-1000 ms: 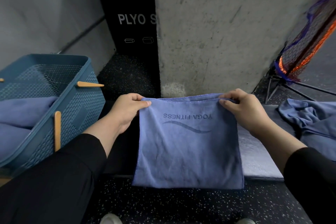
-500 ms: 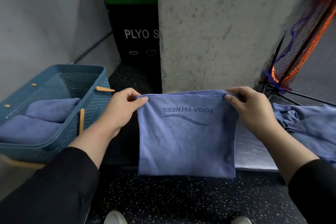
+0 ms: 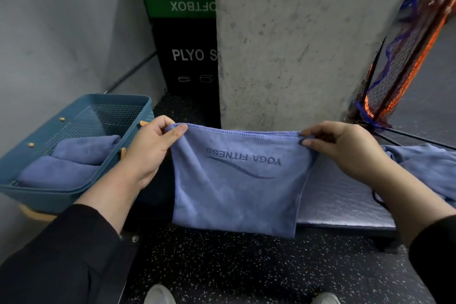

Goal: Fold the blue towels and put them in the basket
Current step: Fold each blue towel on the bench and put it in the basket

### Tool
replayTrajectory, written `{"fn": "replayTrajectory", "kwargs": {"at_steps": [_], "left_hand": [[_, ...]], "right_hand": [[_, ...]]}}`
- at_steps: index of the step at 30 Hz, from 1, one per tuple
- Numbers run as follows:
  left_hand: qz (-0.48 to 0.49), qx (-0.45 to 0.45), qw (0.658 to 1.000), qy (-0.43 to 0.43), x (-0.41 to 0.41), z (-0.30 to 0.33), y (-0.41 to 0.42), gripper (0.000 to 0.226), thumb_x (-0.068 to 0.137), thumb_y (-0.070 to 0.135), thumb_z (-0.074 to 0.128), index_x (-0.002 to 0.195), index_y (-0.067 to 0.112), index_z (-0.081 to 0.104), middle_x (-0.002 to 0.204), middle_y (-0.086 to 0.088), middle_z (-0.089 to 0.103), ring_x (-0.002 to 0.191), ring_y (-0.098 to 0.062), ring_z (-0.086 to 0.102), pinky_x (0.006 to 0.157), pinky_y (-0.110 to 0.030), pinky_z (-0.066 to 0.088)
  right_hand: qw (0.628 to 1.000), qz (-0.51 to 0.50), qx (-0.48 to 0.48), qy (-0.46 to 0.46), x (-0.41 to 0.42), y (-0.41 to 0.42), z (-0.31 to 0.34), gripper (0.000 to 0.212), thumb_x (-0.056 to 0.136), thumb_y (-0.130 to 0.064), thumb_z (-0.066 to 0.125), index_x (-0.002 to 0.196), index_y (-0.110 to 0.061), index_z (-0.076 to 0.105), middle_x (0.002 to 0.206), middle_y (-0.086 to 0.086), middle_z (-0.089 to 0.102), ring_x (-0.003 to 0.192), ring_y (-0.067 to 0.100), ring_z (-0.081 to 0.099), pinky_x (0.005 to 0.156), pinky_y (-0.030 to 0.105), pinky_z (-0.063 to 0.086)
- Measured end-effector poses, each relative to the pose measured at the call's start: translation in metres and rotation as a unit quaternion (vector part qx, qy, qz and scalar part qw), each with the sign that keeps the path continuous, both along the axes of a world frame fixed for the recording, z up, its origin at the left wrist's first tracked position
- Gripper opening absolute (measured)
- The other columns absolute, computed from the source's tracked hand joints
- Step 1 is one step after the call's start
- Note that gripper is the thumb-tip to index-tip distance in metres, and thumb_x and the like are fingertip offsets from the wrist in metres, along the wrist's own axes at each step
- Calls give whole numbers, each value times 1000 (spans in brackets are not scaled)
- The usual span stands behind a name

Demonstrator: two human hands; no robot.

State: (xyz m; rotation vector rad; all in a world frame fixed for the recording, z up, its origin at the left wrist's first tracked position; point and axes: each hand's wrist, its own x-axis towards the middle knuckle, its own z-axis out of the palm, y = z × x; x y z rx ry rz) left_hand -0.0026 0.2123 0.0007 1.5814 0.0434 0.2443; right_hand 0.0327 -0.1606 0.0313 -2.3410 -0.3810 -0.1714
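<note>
We hold a limp, light towel (image 3: pixel 237 180) hanging before us; left hand (image 3: pixel 150 150) and right hand (image 3: pixel 345 150) fingers pinch its top corners, the best grip. Basket (image 3: pixel 22 155) sits left.

We see a low worktop (image 3: pixel 345 207) with a shiny grey padded top standing on the black speckled floor (image 3: pixel 246 266). A crumpled blue towel (image 3: pixel 424 165) lies on its right end.
</note>
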Motion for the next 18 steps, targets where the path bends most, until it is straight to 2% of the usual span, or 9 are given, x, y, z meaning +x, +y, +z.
{"fn": "replayTrajectory", "kwargs": {"at_steps": [2,4,7,10,13,18], "left_hand": [[10,2,1000,-4,1,3,1,33,77,45,80,70,26,53,80,-7,48,79,-19,45,76,-37,38],[17,9,1000,-8,1,5,2,35,72,51,77,71,26,53,85,-7,49,83,-21,43,80,-41,37],[26,24,999,-7,1,7,1,36,71,54,77,71,25,55,83,-7,50,82,-21,45,80,-42,39],[30,39,999,-11,2,6,1,37,72,54,76,71,24,55,80,-6,50,80,-20,46,80,-42,40],[35,45,998,-12,2,5,1,37,72,54,76,69,25,55,78,-7,51,79,-20,47,79,-42,40],[62,56,996,-35,3,7,1,30,85,37,74,67,25,53,74,-7,46,75,-18,43,74,-39,38]], "right_hand": [[999,15,-31,8,-1,0,1,15,81,-27,80,94,-33,75,85,-10,73,79,4,66,73,21,49],[995,37,-92,-7,-1,1,0,13,82,-26,80,94,-30,75,83,-14,69,77,-3,62,69,11,44],[987,57,-148,-25,-2,3,-1,6,86,-25,76,90,-29,72,81,-16,65,77,0,61,66,7,40],[993,52,-104,-21,-8,4,-3,12,89,-22,71,83,-30,65,75,-13,64,72,-3,58,63,7,40],[999,31,-30,-28,-11,8,-7,15,86,-15,72,78,-27,66,67,-9,65,59,-1,53,59,10,41],[998,-15,7,-56,-7,11,-9,15,85,-16,71,77,-27,67,71,-7,68,62,4,56,59,13,42]]}}
